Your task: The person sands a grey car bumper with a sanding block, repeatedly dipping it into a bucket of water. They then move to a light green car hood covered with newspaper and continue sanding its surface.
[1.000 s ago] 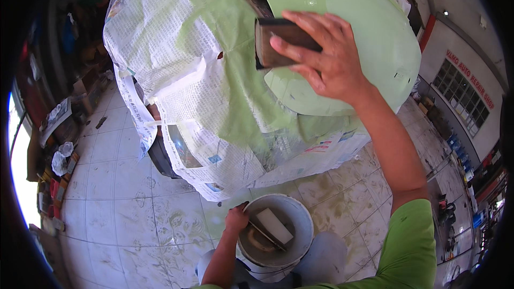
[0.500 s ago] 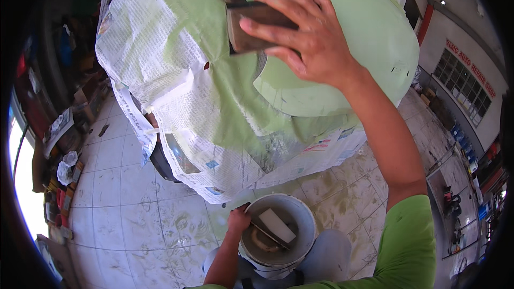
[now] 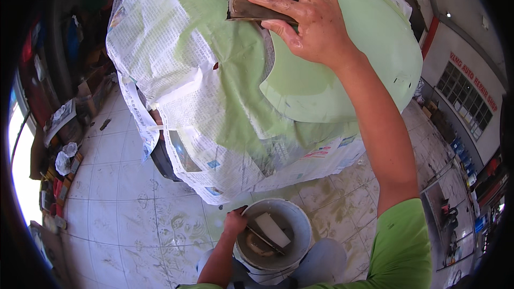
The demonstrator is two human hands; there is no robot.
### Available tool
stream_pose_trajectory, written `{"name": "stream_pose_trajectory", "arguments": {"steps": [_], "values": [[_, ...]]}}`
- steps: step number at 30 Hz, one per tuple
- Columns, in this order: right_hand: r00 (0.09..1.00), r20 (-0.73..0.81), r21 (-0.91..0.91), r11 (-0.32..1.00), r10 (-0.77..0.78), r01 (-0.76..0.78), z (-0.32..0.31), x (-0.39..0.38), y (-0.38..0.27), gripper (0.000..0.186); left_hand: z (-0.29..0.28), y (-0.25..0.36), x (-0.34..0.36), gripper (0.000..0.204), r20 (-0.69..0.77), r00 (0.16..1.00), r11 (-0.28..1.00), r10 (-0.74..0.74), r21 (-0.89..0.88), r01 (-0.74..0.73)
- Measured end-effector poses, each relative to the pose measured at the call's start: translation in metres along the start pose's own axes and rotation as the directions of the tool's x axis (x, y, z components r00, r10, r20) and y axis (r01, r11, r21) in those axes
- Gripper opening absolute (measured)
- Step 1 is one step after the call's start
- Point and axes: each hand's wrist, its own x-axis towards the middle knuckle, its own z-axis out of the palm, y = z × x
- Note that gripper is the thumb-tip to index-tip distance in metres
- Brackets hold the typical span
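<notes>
My right hand (image 3: 313, 18) is laid over a dark brown rectangular sanding block (image 3: 254, 0), thumb at its near edge and fingers spread across its top. The block is at the far edge of a pale green painted car panel (image 3: 342, 85), where the panel borders masking newspaper (image 3: 176, 59) with green overspray. Low in the view, my left hand (image 3: 235, 221) is closed at the left rim of a round bucket (image 3: 305, 227). Something dark shows at its fingers; what it grips is unclear. Inside the bucket lie a white block (image 3: 273, 230), a thin dark-edged strip (image 3: 265, 239) and a tan curved piece (image 3: 257, 245).
The bucket stands between my knees on a tiled floor (image 3: 128, 182) with wet, dirty smears. Boxes and clutter (image 3: 64, 155) line the left side. A barred window (image 3: 466, 91) and several bottles (image 3: 460, 150) are at the right.
My right hand has moved farther away with the sanding block, toward the top of the view. My left hand stays at the bucket rim. The view has shifted slightly.
</notes>
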Motion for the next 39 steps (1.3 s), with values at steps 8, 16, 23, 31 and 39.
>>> {"name": "stream_pose_trajectory", "arguments": {"steps": [8, 16, 23, 31, 39], "values": [[0.993, 0.118, -0.011, 1.000, -0.016, 0.017, -0.018, -0.122, -0.057, 0.048, -0.008, -0.008, -0.006, 0.043, -0.030, 0.998, 0.996, -0.046, 0.076, 0.048], [0.998, 0.011, -0.036, 0.998, 0.054, -0.053, -0.006, -0.026, -0.029, 0.051, 0.000, -0.002, -0.007, 0.043, -0.040, 0.999, 1.000, -0.018, -0.026, 0.017], [0.997, 0.082, 0.037, 0.999, 0.001, -0.004, -0.013, -0.078, -0.047, 0.047, -0.008, -0.012, -0.006, 0.043, -0.028, 0.998, 0.998, -0.059, -0.002, 0.059], [0.992, 0.094, 0.094, 0.991, 0.083, -0.092, -0.019, -0.095, -0.048, 0.059, -0.011, -0.013, -0.008, 0.041, -0.072, 0.997, 0.998, -0.024, -0.065, 0.019], [0.998, 0.056, 0.017, 1.000, 0.004, -0.005, -0.012, -0.017, -0.004, 0.058, -0.001, -0.005, -0.007, 0.041, -0.080, 0.997, 0.998, 0.004, -0.062, -0.009]]}}
